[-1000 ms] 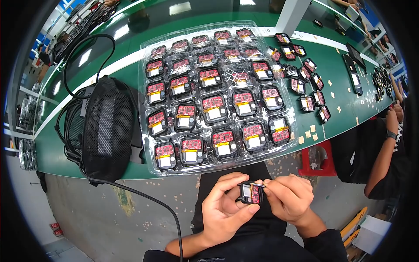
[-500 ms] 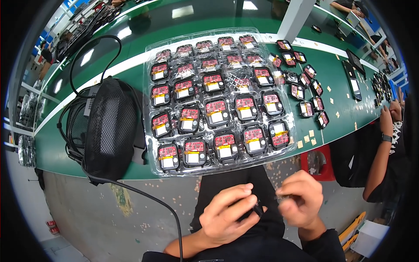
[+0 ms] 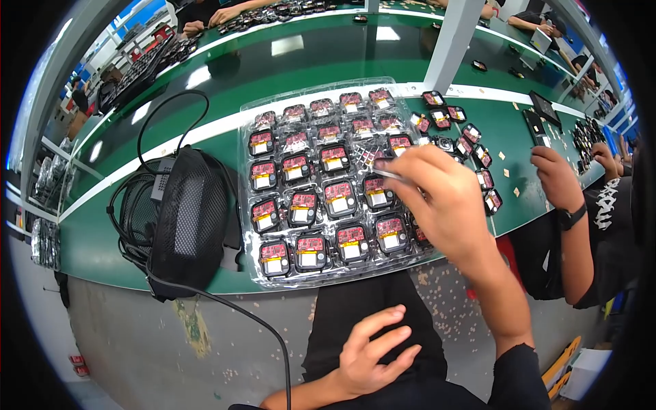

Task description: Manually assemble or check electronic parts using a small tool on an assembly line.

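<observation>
Slim metal tool: pinched in the right hand, over the clear tray, two o'clock of centre; whether more is gripped, cannot tell. Risk: a dipping tip could scratch the red board of a module; low knuckles could jolt neighbours. Left hand: fingers spread, six o'clock. Loose modules: two o'clock. Black mesh bag: nine o'clock.
</observation>
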The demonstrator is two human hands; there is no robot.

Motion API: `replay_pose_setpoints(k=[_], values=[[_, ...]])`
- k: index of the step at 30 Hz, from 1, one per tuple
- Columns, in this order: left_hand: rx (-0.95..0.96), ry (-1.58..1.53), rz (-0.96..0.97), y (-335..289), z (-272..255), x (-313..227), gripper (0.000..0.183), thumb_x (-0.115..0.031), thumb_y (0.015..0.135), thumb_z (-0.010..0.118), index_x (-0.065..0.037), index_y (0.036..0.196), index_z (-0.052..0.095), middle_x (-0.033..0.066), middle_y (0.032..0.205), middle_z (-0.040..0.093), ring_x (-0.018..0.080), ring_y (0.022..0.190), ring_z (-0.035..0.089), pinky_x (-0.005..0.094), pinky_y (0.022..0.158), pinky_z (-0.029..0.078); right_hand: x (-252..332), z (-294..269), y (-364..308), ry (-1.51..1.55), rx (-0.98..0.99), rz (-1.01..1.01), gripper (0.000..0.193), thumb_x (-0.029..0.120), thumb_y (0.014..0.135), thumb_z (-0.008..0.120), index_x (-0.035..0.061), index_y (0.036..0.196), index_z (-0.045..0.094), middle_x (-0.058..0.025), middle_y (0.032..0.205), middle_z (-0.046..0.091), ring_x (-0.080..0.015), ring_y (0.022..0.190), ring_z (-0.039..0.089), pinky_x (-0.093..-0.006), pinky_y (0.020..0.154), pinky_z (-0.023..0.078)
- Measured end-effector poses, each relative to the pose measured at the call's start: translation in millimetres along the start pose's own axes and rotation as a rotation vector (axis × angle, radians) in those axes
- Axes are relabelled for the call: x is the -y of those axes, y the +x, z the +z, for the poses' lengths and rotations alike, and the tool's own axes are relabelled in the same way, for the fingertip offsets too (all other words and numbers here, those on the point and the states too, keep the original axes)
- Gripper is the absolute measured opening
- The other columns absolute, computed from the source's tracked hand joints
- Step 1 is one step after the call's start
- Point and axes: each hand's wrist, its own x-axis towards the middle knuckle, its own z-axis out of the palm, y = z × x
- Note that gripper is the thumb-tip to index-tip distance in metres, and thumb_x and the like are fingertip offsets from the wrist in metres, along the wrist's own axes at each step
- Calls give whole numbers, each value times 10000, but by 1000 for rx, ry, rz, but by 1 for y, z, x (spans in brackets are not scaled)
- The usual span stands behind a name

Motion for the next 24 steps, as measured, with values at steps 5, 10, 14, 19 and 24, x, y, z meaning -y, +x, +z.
replay_pose_setpoints(k=[5, 10, 14, 19, 24], values=[[59, -39, -60, -7, 8, -11, 470, 1, 768, 850, -14, 1197, 660, 190, 1269, 612, 340, 1119, 686, 399, 939, 604, -31, 16, 30, -138, 209, -95, 107, 112, 882, 690, 54, 968, 716, -105, 947, 707, -349, 857, 698, -456, 739, 561], [90, -21, -82, -8, 3, -6, 446, 5, 782, 828, -12, 1198, 668, 185, 1260, 623, 335, 1075, 697, 382, 897, 609, -26, -1, 37, -204, 400, -83, 147, 98, 896, 632, 45, 1005, 714, -123, 998, 722, -377, 890, 687, -467, 785, 558], [83, 27, -87, -14, -1, 4, 433, -2, 793, 814, -28, 1202, 673, 173, 1240, 637, 319, 1043, 704, 375, 860, 608, -24, -23, 21, -112, 108, 12, 214, 10, 879, 649, -10, 1084, 708, -166, 1024, 710, -364, 879, 695, -418, 784, 552], [107, 104, 14, -15, -3, 16, 436, -5, 794, 805, -43, 1208, 674, 157, 1239, 640, 306, 1031, 705, 376, 843, 605, -48, -44, -50, -353, -68, 385, 204, 44, 890, 685, -8, 1086, 701, -165, 1061, 671, -380, 860, 681, -430, 772, 535], [150, 140, 15, -11, -6, 21, 392, 34, 769, 804, -20, 1137, 680, 196, 1210, 642, 335, 1032, 718, 375, 857, 618, -30, -34, -96, -390, 20, 623, 239, 113, 849, 789, 17, 1047, 697, -127, 1209, 636, -307, 804, 709, -402, 687, 553]])
